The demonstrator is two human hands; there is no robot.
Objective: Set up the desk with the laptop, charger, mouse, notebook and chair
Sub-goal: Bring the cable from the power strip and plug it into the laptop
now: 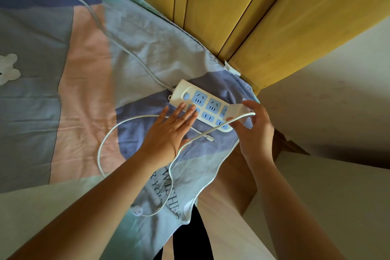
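A white power strip point(207, 103) with blue sockets lies on the bed sheet near the bed's corner. My right hand point(254, 131) grips a white charger plug point(236, 110) at the strip's right end, over the sockets. The charger's thin white cable point(109, 135) loops across the sheet, and its small connector end point(210, 138) lies just below the strip. My left hand point(168, 133) rests flat with fingers spread, its fingertips on the strip's near edge. The laptop, mouse, notebook and chair are not in view.
The patterned sheet point(84, 74) in pink, blue and grey covers the bed. The strip's thick white cord point(118, 42) runs off to the upper left. A yellow wooden headboard point(242, 10) stands behind the strip. A pale wall point(337, 95) is at right.
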